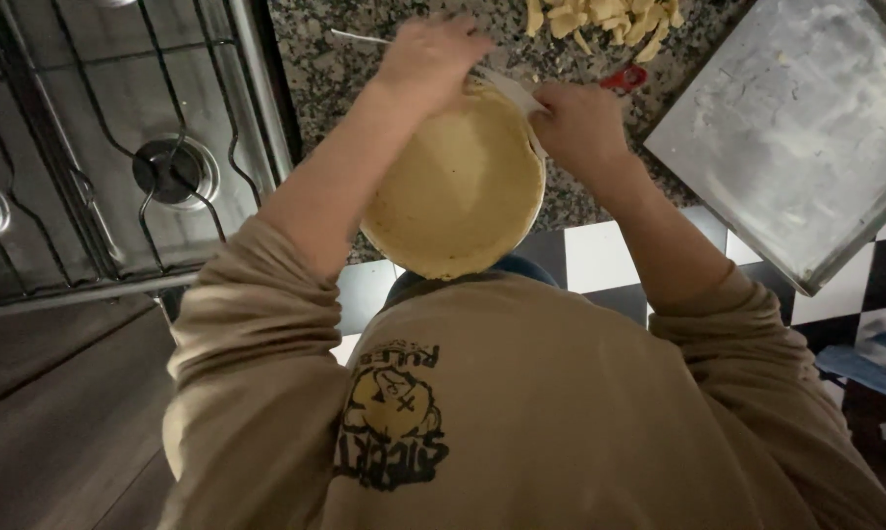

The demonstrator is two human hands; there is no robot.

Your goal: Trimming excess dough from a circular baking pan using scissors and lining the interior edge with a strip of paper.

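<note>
Speckled granite counter (335, 69) — both hands grip, seemingly, round dough-lined pan (455, 186).

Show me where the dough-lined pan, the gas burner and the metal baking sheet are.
Dough-lined pan (458, 191), head view, on the middle of the dough.
Gas burner (173, 172), head view, on its round cap.
Metal baking sheet (796, 128), head view, on its bare flat surface.

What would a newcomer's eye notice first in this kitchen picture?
First, the round pan lined with pale dough at the centre, tilted over the counter's edge. The left hand grips its far rim; the right hand works a white scraper along the rim. Pale cut pieces lie behind, a grey metal tray to the right.
</note>
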